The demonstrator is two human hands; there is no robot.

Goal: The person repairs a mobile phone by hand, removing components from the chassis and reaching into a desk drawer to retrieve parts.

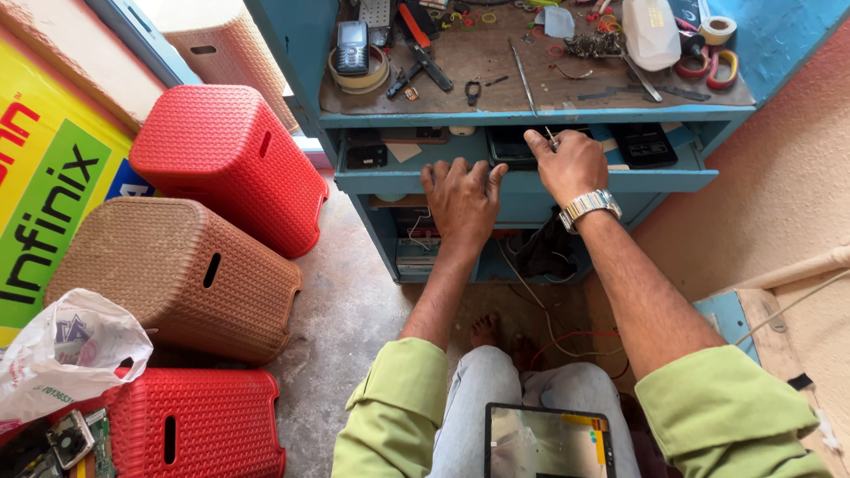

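- left hand (460, 196) lies flat, fingers spread, on the front edge of the open blue drawer (531, 180).
- right hand (571, 164), wearing a metal wristwatch (589, 206), pinches a thin metal tool (551, 137) over the drawer.
- a tablet (549, 441) rests on the person's lap.
- red stool (228, 164) stands well to the left.

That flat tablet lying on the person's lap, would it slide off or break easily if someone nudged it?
Probably both. The tablet looks thin, rigid and glossy, resting loose on the trouser legs with neither the left hand nor the right hand on it, so a nudge could slide it off. Its glassy face likely cracks on the concrete floor.
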